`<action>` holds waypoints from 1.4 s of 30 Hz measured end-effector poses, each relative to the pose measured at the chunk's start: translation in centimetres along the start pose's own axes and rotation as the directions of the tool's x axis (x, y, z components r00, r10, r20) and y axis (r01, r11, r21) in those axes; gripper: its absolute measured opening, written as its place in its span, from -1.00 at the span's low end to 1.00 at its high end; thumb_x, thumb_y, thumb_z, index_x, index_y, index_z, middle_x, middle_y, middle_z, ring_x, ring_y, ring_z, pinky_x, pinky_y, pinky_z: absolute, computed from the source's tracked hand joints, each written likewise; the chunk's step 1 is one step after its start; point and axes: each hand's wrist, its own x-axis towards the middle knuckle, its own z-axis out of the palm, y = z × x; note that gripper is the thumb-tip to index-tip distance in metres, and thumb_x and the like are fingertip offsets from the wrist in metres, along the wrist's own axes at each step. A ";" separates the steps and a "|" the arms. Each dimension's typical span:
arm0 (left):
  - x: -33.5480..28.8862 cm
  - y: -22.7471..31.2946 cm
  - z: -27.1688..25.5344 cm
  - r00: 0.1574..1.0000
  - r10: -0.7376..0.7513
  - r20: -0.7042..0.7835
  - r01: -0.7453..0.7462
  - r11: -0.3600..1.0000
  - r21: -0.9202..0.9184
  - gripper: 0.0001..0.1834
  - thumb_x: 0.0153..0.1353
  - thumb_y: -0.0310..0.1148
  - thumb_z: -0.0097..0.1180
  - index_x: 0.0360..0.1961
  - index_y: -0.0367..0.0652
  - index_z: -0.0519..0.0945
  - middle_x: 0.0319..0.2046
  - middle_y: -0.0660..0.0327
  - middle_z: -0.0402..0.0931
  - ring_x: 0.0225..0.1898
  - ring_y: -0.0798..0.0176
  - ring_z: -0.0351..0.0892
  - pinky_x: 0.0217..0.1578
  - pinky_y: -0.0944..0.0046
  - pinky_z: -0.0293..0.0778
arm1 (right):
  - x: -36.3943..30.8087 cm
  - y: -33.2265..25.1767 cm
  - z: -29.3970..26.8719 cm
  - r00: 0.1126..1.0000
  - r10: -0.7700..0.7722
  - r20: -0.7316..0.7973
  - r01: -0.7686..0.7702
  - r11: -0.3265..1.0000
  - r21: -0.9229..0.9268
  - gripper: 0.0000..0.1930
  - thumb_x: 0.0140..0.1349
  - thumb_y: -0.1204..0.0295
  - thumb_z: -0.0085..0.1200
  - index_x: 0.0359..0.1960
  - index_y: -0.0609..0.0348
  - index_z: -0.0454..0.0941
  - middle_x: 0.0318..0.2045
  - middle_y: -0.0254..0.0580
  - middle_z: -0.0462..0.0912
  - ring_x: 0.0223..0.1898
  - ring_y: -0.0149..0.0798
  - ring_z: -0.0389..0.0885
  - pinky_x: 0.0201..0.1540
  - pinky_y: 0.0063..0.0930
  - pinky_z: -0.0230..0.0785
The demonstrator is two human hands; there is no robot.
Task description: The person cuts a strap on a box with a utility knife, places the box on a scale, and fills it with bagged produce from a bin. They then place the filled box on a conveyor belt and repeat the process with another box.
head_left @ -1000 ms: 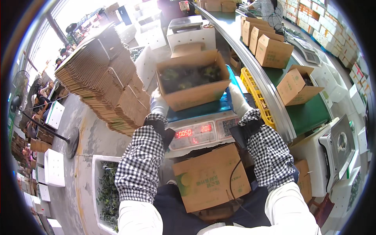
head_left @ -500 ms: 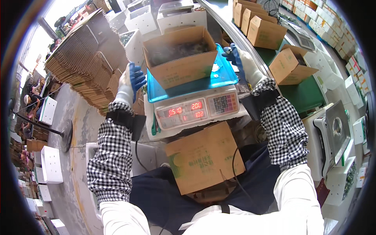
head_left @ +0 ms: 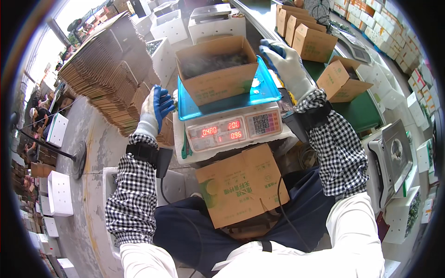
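An open cardboard box (head_left: 218, 85) with dark contents, too blurred to name, stands on the blue tray (head_left: 266, 96) of a white digital scale (head_left: 232, 144) with a lit red display. My left hand (head_left: 156, 107), in a white glove with blue coating, hovers left of the tray, fingers stretched and slightly bent, with nothing visible in them. To the right of the box, my right hand (head_left: 286, 65) in the same kind of glove is raised beside the tray corner. Its fingers point toward the far left, loosely bent and apart from the box.
A closed-looking cardboard box (head_left: 243, 185) sits between my knees. Flattened cartons (head_left: 106, 69) are stacked at left. More open boxes (head_left: 340, 81) stand on the green surface (head_left: 357, 111) at right. White foam boxes (head_left: 215, 28) lie beyond the scale; another scale (head_left: 391, 157) is at right.
My right hand has moved up and turned, showing more of its back. My left hand has dropped slightly nearer to me. The digits on the scale display have changed.
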 end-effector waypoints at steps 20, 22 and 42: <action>-17.2 6.4 -29.3 0.959 0.268 -0.093 -0.276 0.956 -0.095 -0.55 0.31 -0.10 -0.17 0.06 -0.18 0.42 0.00 0.20 0.45 -0.02 0.28 0.46 0.05 0.26 0.39 | 5.5 -3.3 12.5 0.848 0.037 0.528 0.418 0.565 -0.711 -0.60 0.02 0.20 0.06 -0.18 0.22 0.55 -0.17 0.05 0.57 -0.08 -0.05 0.53 0.02 -0.32 0.34; -21.2 4.1 -29.0 0.882 0.367 -0.296 -0.335 0.929 0.155 -0.58 0.30 -0.12 -0.16 0.02 -0.17 0.48 -0.14 0.21 0.54 -0.17 0.33 0.54 -0.11 0.32 0.46 | 5.4 -3.8 13.8 0.786 0.003 0.619 0.503 0.578 -0.643 -0.73 -0.02 0.33 -0.01 -0.30 0.18 0.59 -0.30 0.10 0.58 -0.20 0.00 0.57 -0.10 -0.24 0.40; -23.1 -14.5 -25.6 0.910 -0.186 -0.370 0.414 0.372 0.831 -0.26 0.01 -0.11 0.14 0.22 -0.11 0.22 0.09 -0.07 0.29 0.15 -0.03 0.26 0.09 0.12 0.26 | -15.4 -14.7 26.9 0.235 -0.010 0.972 -0.087 0.996 0.031 -0.64 0.22 0.35 0.01 -0.01 0.30 0.44 -0.39 -0.27 0.56 -0.42 -0.52 0.50 -0.34 -0.68 0.40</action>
